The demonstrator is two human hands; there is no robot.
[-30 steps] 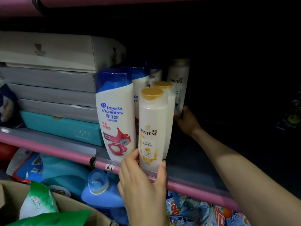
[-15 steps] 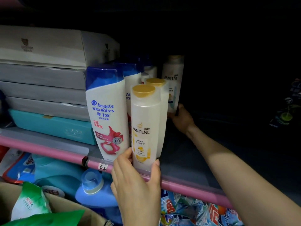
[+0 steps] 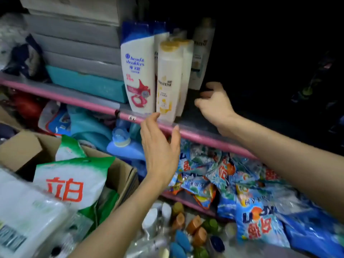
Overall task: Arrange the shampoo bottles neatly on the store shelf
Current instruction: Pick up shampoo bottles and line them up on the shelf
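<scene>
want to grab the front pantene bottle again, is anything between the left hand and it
Nothing visible. The left hand hangs open just below the front Pantene bottle, in front of the pink shelf edge. The Head & Shoulders bottle stands beside it, not in the way.

Left hand (image 3: 160, 146) raised on an outstretched forearm, palm facing right, fingers straight and close together, thumb spread apart, holding nothing. Right hand (image 3: 214, 104) reaches further forward, back up, fingers loosely curled, nothing gripped. Both forearms bare.
</scene>
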